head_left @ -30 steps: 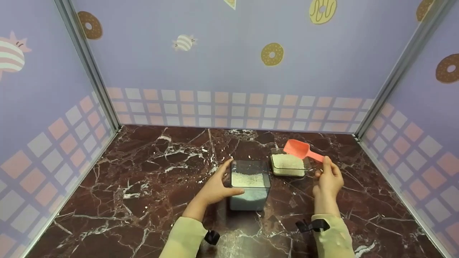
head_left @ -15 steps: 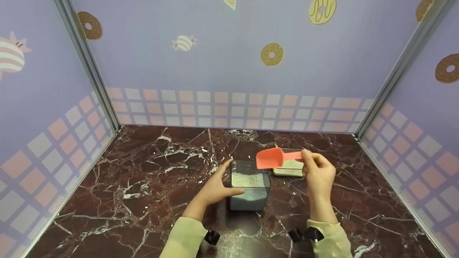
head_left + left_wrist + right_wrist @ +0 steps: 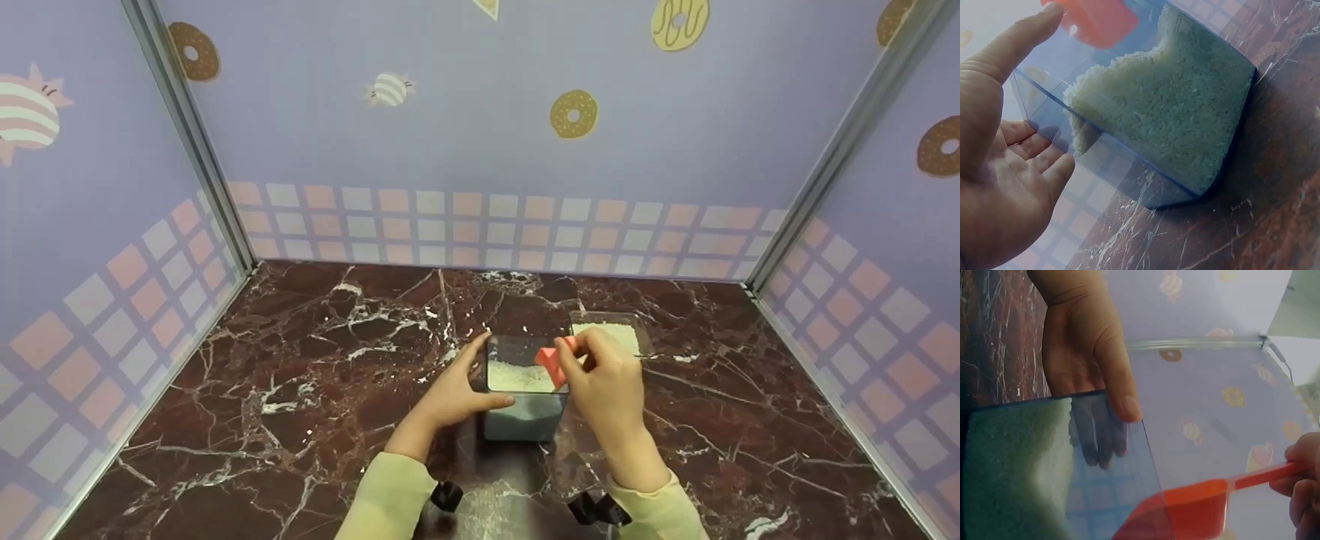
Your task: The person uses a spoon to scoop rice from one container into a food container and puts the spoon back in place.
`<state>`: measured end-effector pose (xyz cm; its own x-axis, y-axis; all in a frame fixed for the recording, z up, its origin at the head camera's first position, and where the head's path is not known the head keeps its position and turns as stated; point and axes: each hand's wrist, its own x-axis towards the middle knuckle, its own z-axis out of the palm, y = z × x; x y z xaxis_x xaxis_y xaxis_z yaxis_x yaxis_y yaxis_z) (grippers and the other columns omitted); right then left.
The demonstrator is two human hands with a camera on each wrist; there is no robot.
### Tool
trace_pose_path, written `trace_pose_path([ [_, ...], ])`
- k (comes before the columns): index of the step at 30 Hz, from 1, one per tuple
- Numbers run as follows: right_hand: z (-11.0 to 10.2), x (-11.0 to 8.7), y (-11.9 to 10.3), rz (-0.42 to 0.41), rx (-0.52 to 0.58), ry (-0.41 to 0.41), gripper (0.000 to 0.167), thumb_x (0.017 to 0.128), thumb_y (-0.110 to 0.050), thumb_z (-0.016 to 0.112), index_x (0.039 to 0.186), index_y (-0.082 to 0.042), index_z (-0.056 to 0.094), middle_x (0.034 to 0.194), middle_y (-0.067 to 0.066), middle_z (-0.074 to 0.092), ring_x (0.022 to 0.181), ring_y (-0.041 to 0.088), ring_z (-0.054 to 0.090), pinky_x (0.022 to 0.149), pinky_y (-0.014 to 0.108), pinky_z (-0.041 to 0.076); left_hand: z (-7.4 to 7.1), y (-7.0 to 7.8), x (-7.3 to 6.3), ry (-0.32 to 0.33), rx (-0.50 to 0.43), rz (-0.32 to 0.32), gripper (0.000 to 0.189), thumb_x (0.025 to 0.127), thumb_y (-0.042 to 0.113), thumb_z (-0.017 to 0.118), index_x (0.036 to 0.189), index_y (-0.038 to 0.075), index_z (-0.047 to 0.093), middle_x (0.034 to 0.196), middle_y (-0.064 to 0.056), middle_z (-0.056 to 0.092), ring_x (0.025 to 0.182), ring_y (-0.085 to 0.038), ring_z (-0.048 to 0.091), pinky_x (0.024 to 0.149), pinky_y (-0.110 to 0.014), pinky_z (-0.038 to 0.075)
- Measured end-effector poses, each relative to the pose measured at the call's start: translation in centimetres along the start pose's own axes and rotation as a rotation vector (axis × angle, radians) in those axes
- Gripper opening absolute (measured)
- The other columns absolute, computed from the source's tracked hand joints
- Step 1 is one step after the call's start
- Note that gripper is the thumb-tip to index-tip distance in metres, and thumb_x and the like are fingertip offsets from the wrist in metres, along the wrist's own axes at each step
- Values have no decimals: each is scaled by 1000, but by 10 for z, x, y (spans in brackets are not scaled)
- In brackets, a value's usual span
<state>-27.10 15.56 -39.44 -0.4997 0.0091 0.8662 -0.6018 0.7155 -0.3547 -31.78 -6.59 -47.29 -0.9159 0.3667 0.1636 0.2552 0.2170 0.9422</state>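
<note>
A clear blue-tinted box (image 3: pixel 525 421) stands on the table, part full of white rice (image 3: pixel 1168 107). My left hand (image 3: pixel 452 394) holds it at its left side, thumb over the near wall and fingers round the far side. My right hand (image 3: pixel 613 386) pinches the handle of an orange-red scoop (image 3: pixel 1199 512). The scoop's bowl is tipped at the box's right rim, its front part showing through the wall in the right wrist view. Behind the right hand lies a small clear dish (image 3: pixel 643 334) with rice in it, partly covered by that hand.
White grains are scattered on the dark red marbled table (image 3: pixel 360 420), mostly left of and behind the box. Patterned purple panels (image 3: pixel 480 135) enclose the table at the back and both sides, joined by metal corner posts (image 3: pixel 187 135).
My right hand has carried the scoop left from over the small dish to the box and tilted its bowl down at the rim. The left hand has stayed on the box.
</note>
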Motion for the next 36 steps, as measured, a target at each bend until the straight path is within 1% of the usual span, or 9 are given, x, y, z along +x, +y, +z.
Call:
trace_pose_path([
  [3,9,6,-10,-46,-85,-89,24,85,-6,79,74,-9,58,67,3,63,54,13,57,47,28,48,-3,0,-1,3,12,4,115,74,31,92,164,10,23,167,-21,28,146,-44,43,125,-54,34],
  [6,12,12,-17,-23,-155,-195,24,87,-8,78,74,-9,57,68,4,64,57,17,60,49,35,51,-2,-1,-1,9,26,3,115,75,33,92,164,12,23,167,-20,28,147,-43,43,125,-55,33],
  [12,16,20,-22,107,-255,-336,25,89,-13,76,72,-10,58,67,7,65,59,26,64,51,42,52,-2,2,-2,13,49,-7,115,74,35,92,164,14,24,168,-19,26,148,-41,42,125,-55,33],
  [15,15,23,-19,223,-250,-390,24,89,-16,75,72,-11,60,67,6,67,58,26,63,50,40,49,-2,2,-1,3,22,-3,114,75,33,92,164,13,23,169,-19,25,147,-42,43,125,-54,34],
  [19,11,27,-9,378,-186,-437,21,89,-17,74,72,-10,64,67,6,68,59,22,59,52,33,45,-2,1,-1,-2,4,1,114,76,31,91,164,12,22,169,-19,24,147,-44,43,125,-54,33],
  [23,5,27,7,474,-63,-444,23,89,-15,75,70,-8,66,66,5,67,55,14,54,52,26,43,-2,1,-1,7,42,-4,115,75,34,92,164,13,23,169,-19,24,148,-44,41,126,-55,31],
  [28,0,18,26,619,134,-410,26,92,-12,75,68,-4,67,63,9,67,44,8,55,41,20,44,-2,2,-2,2,66,-12,115,75,37,91,165,16,23,171,-19,20,149,-46,39,126,-54,32],
  [31,1,10,33,684,224,-380,26,93,-12,74,70,-2,69,63,10,68,44,11,58,41,20,46,-2,1,-2,1,68,-17,115,75,37,91,165,17,22,171,-19,20,148,-46,39,125,-55,32],
  [36,4,-1,42,782,368,-321,25,95,-11,72,73,2,70,61,4,68,45,12,59,41,21,49,-1,2,-3,12,82,-15,113,75,36,91,164,18,24,170,-18,23,149,-44,39,126,-58,30],
])
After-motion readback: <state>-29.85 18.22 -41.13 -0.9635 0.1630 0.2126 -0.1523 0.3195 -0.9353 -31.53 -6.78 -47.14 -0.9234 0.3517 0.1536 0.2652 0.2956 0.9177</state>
